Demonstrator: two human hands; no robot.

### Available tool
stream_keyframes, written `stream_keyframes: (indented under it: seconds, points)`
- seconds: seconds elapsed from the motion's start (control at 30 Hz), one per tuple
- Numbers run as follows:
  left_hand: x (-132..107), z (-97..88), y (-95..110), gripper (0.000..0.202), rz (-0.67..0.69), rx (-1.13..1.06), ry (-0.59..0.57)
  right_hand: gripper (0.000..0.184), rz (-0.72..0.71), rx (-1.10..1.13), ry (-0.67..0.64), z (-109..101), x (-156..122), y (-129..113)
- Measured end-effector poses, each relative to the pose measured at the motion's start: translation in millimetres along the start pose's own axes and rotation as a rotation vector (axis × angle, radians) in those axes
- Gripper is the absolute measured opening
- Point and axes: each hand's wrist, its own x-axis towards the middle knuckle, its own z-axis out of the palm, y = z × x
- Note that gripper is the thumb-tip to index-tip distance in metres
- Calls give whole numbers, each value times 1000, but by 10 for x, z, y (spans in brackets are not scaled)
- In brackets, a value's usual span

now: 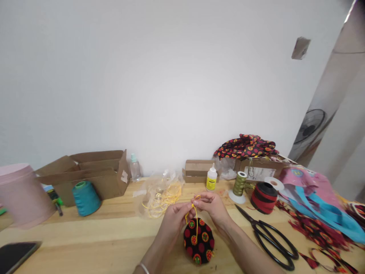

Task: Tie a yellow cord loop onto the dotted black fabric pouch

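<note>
My left hand (180,214) and my right hand (210,205) meet above the table, fingertips close together. Both pinch a yellow cord (196,222), which makes a small loop at the top between them. The cord's tail hangs down over a round black fabric piece (203,249) with red, orange and green circle motifs. That piece lies below my hands, between my forearms. Fingers partly hide where the cord crosses, so I cannot tell whether there is a knot.
Black scissors (270,239) lie right of my right forearm. Behind my hands are a clear bag with yellow cord (162,198), a glue bottle (211,178) and a green thread spool (239,184). A teal thread cone (85,198) and a phone (17,258) are at left.
</note>
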Motion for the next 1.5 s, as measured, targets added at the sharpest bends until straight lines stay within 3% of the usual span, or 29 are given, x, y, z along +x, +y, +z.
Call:
stream_keyframes:
  seconds: [0.63, 0.8, 0.97, 1.03, 1.17, 1.37, 1.43, 1.5]
  points:
    - [24, -33, -43, 22, 26, 58, -6, 24, 53, 72, 2, -24, 14, 94]
    - [55, -82, -59, 25, 51, 103, 107, 27, 88, 30, 18, -47, 10, 33]
    - [61, -132, -62, 27, 75, 165, 187, 28, 117, -304, -249, -27, -21, 46]
    - [70, -155, -71, 28, 81, 214, 209, 25, 19, -470, -302, -31, -16, 55]
    - [102, -199, -111, 25, 86, 319, 259, 25, -240, -710, -223, -96, 8, -41]
    - [71, -145, -83, 25, 108, 479, 133, 18, -744, -1205, -132, -103, -70, -245]
    - [48, -116, -40, 23, 157, 598, 66, 17, -799, -1237, -135, -89, -88, -268]
    - [31, -96, 3, 25, 224, 741, -9, 13, -758, -1167, -123, -94, -78, -271]
